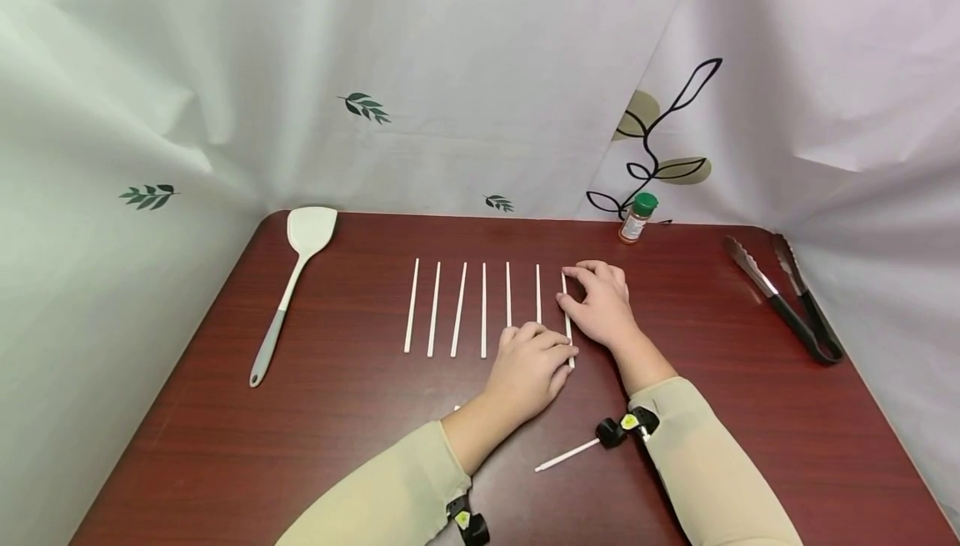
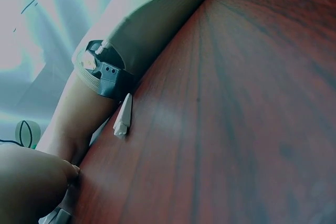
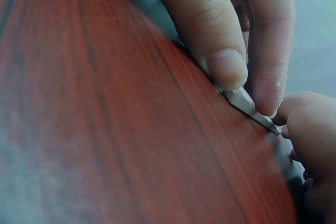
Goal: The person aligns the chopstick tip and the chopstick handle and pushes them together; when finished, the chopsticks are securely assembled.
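Several thin white sticks [image 1: 458,310] lie side by side in a row on the dark red table. At the row's right end, both hands hold one white stick [image 3: 247,106]. My left hand [image 1: 528,367] pinches its near end between thumb and fingers. Toward the far end, my right hand [image 1: 601,304] has its thumb and forefinger on the same stick. The left hand covers the near ends of two neighbouring sticks. In the left wrist view, part of the left hand [image 2: 31,182] fills the lower left corner.
Another loose stick [image 1: 567,455] lies beside the right wrist. A white-headed spatula [image 1: 310,231] is at the left. A green-capped spice bottle [image 1: 634,223] stands at the back, and tongs [image 1: 791,307] lie at the right. A white patterned curtain [image 1: 480,71] surrounds the table.
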{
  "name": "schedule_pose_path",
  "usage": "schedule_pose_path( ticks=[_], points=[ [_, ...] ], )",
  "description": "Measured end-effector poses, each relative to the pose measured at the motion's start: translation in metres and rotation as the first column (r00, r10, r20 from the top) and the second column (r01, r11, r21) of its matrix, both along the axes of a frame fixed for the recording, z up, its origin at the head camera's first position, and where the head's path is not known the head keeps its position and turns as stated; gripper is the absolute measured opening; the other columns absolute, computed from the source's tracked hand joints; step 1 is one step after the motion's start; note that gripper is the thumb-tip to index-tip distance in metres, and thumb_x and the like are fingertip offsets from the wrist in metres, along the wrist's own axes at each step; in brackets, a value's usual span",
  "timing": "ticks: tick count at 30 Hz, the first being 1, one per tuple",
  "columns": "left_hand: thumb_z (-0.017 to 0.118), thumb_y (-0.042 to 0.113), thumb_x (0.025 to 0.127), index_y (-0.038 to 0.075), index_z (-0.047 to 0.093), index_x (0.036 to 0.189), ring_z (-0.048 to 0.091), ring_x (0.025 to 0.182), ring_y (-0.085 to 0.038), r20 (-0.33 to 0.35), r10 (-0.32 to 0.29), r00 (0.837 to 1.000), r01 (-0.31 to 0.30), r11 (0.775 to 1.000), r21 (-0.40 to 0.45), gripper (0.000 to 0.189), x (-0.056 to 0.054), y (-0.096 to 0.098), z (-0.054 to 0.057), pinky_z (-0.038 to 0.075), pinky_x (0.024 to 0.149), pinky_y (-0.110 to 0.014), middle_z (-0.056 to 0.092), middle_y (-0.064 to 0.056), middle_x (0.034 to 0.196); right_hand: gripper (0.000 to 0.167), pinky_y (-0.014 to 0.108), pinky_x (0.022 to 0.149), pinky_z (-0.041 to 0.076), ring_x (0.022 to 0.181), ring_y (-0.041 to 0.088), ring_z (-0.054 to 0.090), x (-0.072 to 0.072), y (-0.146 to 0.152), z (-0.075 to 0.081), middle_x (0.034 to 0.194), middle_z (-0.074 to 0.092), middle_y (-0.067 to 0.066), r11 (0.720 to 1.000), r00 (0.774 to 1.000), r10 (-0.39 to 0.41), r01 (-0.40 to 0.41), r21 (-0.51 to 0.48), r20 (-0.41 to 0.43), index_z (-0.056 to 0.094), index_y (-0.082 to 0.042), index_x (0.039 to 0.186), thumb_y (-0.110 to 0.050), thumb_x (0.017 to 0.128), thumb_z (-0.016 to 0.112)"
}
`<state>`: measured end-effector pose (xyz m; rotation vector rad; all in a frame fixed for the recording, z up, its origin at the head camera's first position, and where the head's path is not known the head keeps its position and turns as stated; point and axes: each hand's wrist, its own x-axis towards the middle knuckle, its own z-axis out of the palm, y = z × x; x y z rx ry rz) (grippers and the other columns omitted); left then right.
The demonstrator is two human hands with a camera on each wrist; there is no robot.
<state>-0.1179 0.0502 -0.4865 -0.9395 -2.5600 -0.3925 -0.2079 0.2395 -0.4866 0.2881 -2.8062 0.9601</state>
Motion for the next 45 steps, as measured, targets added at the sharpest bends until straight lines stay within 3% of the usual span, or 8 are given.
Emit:
schedule_pose_path(
  ticks=[22,26,32,40,45],
  points=[
    [0.076,0.032,0.097,0.031,0.082,0.118,0.061,0.121,-0.015,0.006,0.005,1.0,-0.005,1.0,0.024,0.022,0.001,-0.006,0.001,0.044,0.092,-0.042,0.074,0.015,0.123,0.047,0.061,0.114,0.028,0.134,0.046,0.041,0.003,-0.006,0.004,0.14,0.058,0.021,1.0,1.0,-0.004,0.003,-0.02,-0.029,0.07,-0.004,0.137,-0.027,0.097,0.076],
    [0.075,0.034,0.097,0.03,0.081,0.12,0.06,0.121,-0.015,-0.001,0.006,1.0,-0.005,1.0,0.028,0.024,0.001,-0.007,0.002,0.044,0.093,-0.042,0.073,0.014,0.124,0.041,0.058,0.112,0.03,0.132,0.045,0.044,0.002,-0.006,0.005,0.136,0.062,0.021,0.994,0.997,-0.012,0.004,-0.108,-0.076,0.072,-0.002,0.133,-0.025,0.099,0.074],
    [0.071,0.04,0.099,0.026,0.076,0.125,0.059,0.119,-0.014,0.028,-0.001,1.0,-0.001,0.996,0.085,0.03,0.002,-0.005,0.004,0.042,0.093,-0.042,0.07,0.011,0.125,0.028,0.05,0.103,0.037,0.125,0.042,0.05,0.008,-0.002,0.006,0.127,0.068,0.018,0.96,0.99,-0.073,0.038,-0.276,-0.117,0.076,-0.002,0.122,-0.017,0.098,0.074],
    [0.078,0.032,0.093,0.025,0.077,0.109,0.063,0.108,-0.013,-0.074,-0.078,0.994,0.091,0.979,0.181,0.018,0.005,-0.005,0.007,0.045,0.088,-0.04,0.072,0.011,0.112,0.026,0.039,0.093,0.046,0.113,0.029,0.057,0.021,0.009,0.005,0.124,0.069,0.014,0.924,0.991,-0.132,0.114,-0.364,-0.023,0.076,-0.004,0.124,-0.02,0.103,0.072],
    [0.08,0.03,0.09,0.024,0.078,0.104,0.064,0.099,-0.011,-0.157,-0.114,0.981,0.146,0.966,0.211,0.015,0.005,-0.011,0.009,0.047,0.083,-0.034,0.072,0.012,0.105,0.025,0.033,0.09,0.046,0.11,0.025,0.058,0.035,0.012,0.005,0.121,0.072,0.012,0.921,0.991,-0.136,0.127,-0.368,0.0,0.077,-0.006,0.122,-0.021,0.102,0.072]
  ],
)
